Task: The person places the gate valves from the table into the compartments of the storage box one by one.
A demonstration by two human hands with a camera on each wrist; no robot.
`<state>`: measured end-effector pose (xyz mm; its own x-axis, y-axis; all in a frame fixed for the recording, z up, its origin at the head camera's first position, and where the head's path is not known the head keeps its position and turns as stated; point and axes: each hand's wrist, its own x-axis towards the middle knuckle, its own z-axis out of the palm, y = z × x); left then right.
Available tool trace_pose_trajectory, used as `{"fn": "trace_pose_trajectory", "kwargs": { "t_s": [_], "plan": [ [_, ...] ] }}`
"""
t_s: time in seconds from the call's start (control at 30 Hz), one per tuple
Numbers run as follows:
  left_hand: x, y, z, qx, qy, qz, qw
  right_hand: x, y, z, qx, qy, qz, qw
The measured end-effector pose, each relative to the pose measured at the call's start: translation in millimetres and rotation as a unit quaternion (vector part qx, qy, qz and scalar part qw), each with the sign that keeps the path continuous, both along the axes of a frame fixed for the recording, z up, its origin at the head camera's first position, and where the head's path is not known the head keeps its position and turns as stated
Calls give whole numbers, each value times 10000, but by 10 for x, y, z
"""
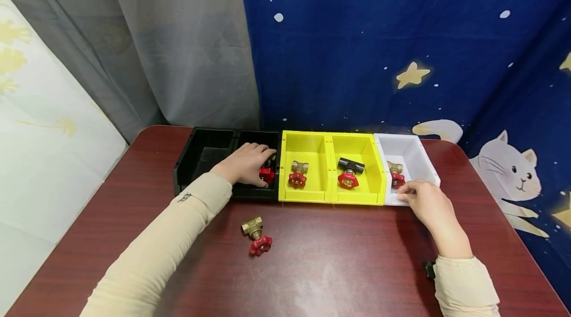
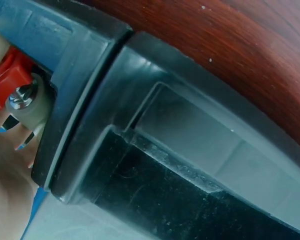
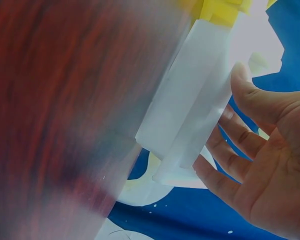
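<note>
In the head view my left hand (image 1: 247,163) reaches into the right black bin (image 1: 255,193), its fingers and thumb around a valve with a red handle (image 1: 266,175). The left wrist view shows this red-handled valve (image 2: 30,102) with a pale body, the fingertips beneath it; the hand partly hides it. My right hand (image 1: 428,203) is at the front of the white bin (image 1: 412,146), fingers loosely bent and holding nothing. Just beyond its fingertips, a brass valve with a red handwheel (image 1: 397,180) lies inside that bin.
A brass valve with a red handwheel (image 1: 256,235) lies on the table (image 1: 321,267) before the bins. Two yellow bins (image 1: 305,197) stand mid-row, one with a brass valve (image 1: 298,174), the other with a black-bodied valve (image 1: 350,173). The left black bin (image 1: 196,158) stands at the row's end.
</note>
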<state>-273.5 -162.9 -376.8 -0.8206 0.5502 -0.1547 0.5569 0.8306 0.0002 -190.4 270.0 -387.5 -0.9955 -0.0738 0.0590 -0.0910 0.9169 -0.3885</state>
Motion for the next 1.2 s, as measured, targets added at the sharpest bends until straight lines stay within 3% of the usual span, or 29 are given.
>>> {"fn": "trace_pose_trajectory", "kwargs": {
  "t_s": [0.37,0.87,1.2],
  "plan": [
    [10,36,-50,-238,-126,6,9996,1,-27,7,32,41,26,10000],
    [49,38,-36,-75,-252,96,9996,3,-16,13,36,32,5,10000],
    [93,97,81,-96,-784,502,9956,3,-18,2,20,-1,-14,10000]
  ]
}}
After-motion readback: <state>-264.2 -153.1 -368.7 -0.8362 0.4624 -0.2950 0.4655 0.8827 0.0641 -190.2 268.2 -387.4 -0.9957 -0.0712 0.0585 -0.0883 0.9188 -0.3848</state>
